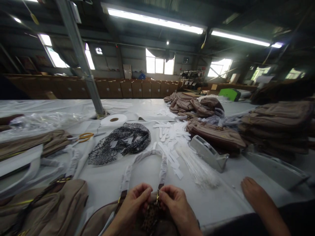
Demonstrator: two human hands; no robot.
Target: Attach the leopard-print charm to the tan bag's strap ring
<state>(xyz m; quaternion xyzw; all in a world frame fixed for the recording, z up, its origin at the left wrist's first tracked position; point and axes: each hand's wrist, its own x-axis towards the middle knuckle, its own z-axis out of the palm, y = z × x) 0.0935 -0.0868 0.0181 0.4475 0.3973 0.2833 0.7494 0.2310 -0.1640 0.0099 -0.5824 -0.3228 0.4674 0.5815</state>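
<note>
A tan handbag (98, 223) lies at the near edge of the table, its handle (145, 157) wrapped in white paper and arching away from me. My left hand (134, 201) and my right hand (173, 201) meet over the bag's top, both with fingers pinched together on a small gold fitting (157, 196) near the handle's right end. A leopard-print lining (151, 219) shows between my wrists.
Another person's hand (253, 193) rests on the table at the right. A grey tape dispenser (209, 154), white paper strips (169, 137), a speckled dark cloth (123, 142), scissors (85, 136), a tape roll (114, 120) and stacks of tan bags (278, 124) lie around. A steel post (81, 59) stands at the left.
</note>
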